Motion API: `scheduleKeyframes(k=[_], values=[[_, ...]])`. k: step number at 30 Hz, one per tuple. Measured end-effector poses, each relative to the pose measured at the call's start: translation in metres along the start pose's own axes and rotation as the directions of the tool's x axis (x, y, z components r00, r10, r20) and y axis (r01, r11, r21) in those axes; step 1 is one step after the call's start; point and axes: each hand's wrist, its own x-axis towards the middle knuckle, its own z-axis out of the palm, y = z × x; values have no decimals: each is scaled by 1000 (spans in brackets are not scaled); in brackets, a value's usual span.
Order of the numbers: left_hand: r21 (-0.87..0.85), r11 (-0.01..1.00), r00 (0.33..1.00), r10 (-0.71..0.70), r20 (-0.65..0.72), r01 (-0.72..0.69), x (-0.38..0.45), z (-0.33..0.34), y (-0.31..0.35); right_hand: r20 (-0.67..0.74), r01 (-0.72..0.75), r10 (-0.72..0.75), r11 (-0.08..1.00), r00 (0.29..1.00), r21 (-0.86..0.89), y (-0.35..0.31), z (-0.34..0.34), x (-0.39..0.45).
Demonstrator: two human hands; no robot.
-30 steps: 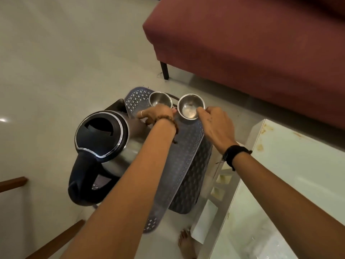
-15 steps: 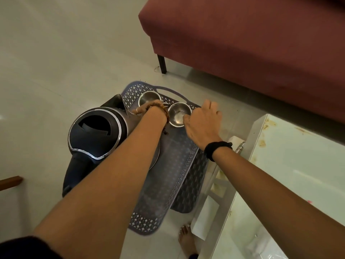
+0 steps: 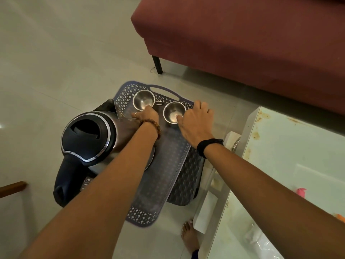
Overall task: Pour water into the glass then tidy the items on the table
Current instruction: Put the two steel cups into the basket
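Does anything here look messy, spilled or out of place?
The white table has brownish stains along its far edge. The tray sits on a basket rather than the table. No spill shows near the kettle.

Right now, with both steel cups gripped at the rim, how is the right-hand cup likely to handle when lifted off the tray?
The right-hand cup looks like thin polished steel, so probably light and stiff. It appears empty, so spilling seems unlikely. The right hand pinches its rim, thumb inside; that smooth wall may slip or swing.
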Motion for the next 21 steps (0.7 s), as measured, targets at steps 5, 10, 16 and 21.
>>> scheduleKeyframes(k=[5, 10, 16, 21], values=[[49, 979, 980, 198, -22, -196, -38, -2, -7, -123, 0, 17, 990, 992, 140, 7, -2, -16], [-14, 646, 646, 763, 6, -763, -126, -5, -66, -216, 7, 106, 885, 971, 466, 44, -8, -82], [34, 598, 509, 649, 566, -801, -233, 6, -205, -79, -219, 369, 697, 926, 683, 160, 14, -225], [-43, -22, -48, 360, 932, -999, -288, 31, -308, 55, -412, 488, 666, 871, 622, 269, 31, -338]])
